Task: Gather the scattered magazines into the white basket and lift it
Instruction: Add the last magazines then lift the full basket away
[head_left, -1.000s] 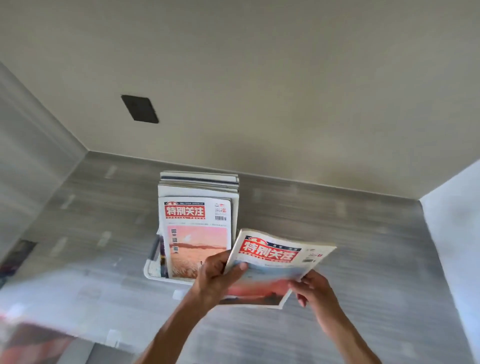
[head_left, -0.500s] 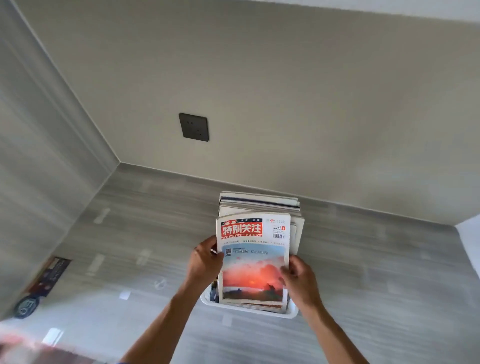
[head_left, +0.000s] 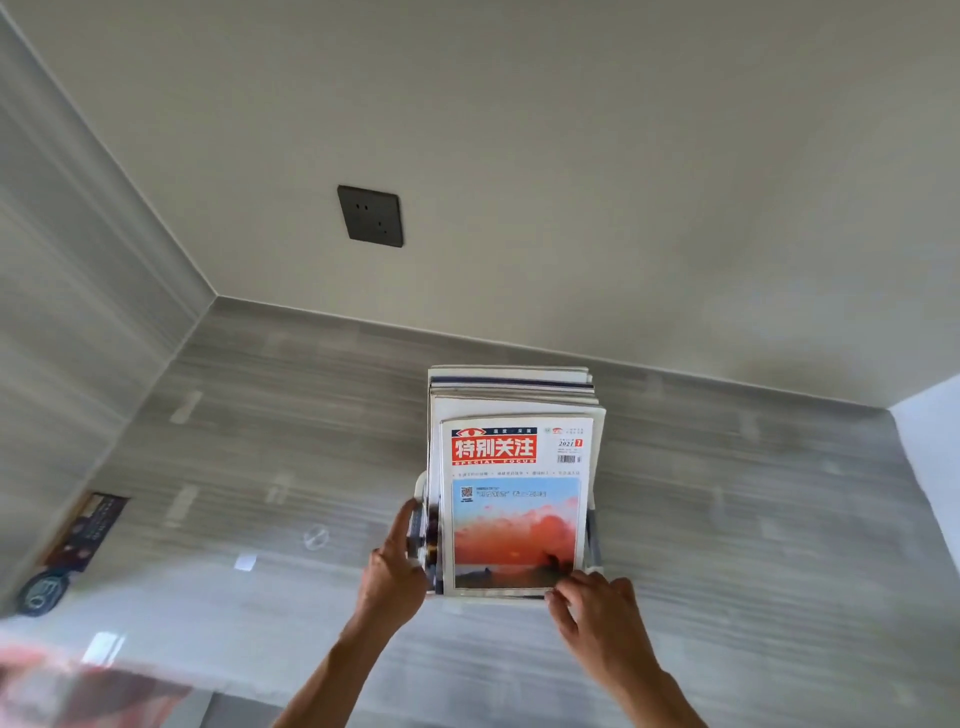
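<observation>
White plastic shows only in slivers: the basket (head_left: 422, 486) on the grey floor (head_left: 753, 519) is packed with upright magazines (head_left: 511, 387), the sunset-cover issue (head_left: 514, 506) standing frontmost. We have our left hand (head_left: 390, 577) against the basket's left side, fingers curled at its rim, seemingly to steady it. Our right hand (head_left: 597, 605) touches the cover's lower right corner with loosely bent fingers, probably seating it. Whether either hand truly grips, we cannot tell. One dark magazine (head_left: 83, 530) lies far left.
</observation>
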